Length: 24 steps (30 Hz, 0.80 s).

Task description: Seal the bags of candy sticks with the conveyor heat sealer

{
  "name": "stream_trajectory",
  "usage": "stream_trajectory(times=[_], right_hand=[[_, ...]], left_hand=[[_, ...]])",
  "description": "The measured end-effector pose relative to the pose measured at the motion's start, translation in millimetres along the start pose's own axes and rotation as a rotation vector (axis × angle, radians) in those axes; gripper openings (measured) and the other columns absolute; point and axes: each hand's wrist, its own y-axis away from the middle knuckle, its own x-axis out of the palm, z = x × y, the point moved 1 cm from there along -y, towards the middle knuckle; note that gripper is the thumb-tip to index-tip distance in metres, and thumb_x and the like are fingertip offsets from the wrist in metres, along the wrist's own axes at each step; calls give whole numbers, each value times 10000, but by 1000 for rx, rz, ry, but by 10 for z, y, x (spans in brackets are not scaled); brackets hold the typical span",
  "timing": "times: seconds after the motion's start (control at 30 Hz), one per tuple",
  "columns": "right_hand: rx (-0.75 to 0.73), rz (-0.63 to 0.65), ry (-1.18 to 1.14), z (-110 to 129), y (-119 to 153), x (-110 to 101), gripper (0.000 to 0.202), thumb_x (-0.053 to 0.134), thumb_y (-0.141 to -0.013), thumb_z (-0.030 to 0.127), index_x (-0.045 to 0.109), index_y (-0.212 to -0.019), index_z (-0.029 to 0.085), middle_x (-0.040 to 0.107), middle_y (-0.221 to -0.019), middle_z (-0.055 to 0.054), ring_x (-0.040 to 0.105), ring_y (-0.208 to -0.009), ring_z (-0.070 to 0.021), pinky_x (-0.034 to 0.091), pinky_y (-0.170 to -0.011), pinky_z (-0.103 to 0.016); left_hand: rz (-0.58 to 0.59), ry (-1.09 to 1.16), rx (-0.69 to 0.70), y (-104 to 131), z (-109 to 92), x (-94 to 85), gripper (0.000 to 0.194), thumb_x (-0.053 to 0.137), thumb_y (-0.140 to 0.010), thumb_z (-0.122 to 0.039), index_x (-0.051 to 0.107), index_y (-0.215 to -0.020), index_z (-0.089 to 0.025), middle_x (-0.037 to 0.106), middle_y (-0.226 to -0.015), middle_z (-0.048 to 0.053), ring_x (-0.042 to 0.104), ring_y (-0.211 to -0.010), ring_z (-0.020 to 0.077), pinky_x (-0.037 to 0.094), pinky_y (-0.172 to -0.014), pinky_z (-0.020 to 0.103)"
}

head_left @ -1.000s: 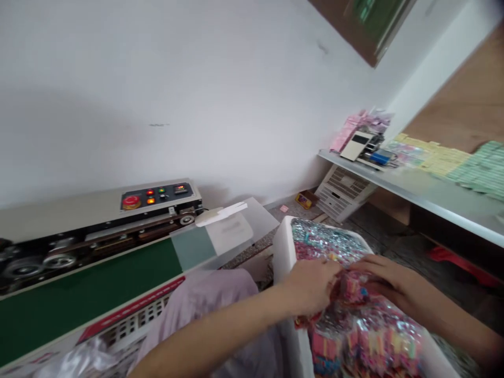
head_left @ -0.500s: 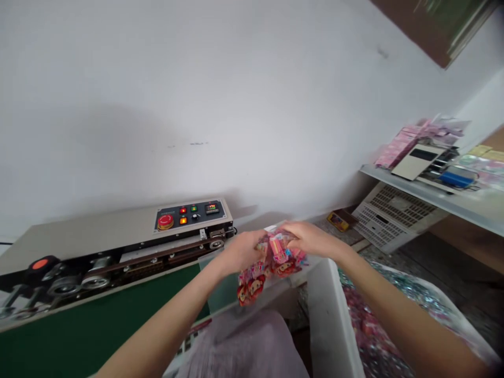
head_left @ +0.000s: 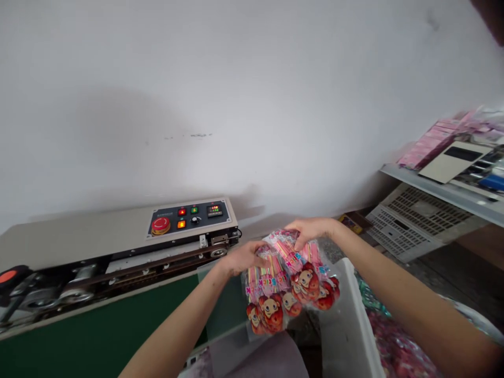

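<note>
A clear plastic bag [head_left: 289,302] full of pink printed packets with red-haired cartoon figures hangs between my two hands. My left hand [head_left: 246,257] pinches its upper left side. My right hand [head_left: 311,230] grips the top right, fingers pointing down over the packets. The bag hangs past the end of a green conveyor belt [head_left: 118,320], near the rim of a white bin [head_left: 348,315].
Behind the belt stands a sealing machine [head_left: 90,228] with a lit control panel [head_left: 189,218]. Shiny wrapped packets [head_left: 397,341] fill the bin at lower right. Further right are a shelf [head_left: 433,185] with pink packs and a scale, and a plastic crate [head_left: 405,226] below.
The bag is now spread wider and lower, with more packets showing. My hands have shifted slightly right, and the view has turned a little, moving the shelf rightward.
</note>
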Motion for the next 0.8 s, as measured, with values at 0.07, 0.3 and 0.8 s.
stream_trajectory(times=[0.07,0.3,0.8], right_hand=[[32,-16,-21,-177,-141,9,520,820,-560,442,701,-980,159,709,-911,2,620,-853,-197,486,-731,-262],[34,-186,47,-418,-395,12,754,848,-536,357,656,-1253,219,688,-1241,-46,618,-1128,-278,498,-932,-319],[-26,-863,665,37,-52,1119,463,451,-993,321,503,-1453,308,505,-1506,-77,401,-1395,-296,297,-1138,-551]], left_hand=[[-45,-60,-28,-46,67,17,496,672,-738,-176,641,-1230,-124,723,-1113,73,666,-998,236,539,-845,316],[-302,-454,-45,62,-4,153,551,632,-816,-121,545,-1359,-161,592,-1338,138,530,-1241,303,399,-1079,463],[-452,-1189,56,1117,400,797,493,373,-1026,-285,429,-1488,-124,475,-1532,152,483,-1376,287,348,-1151,554]])
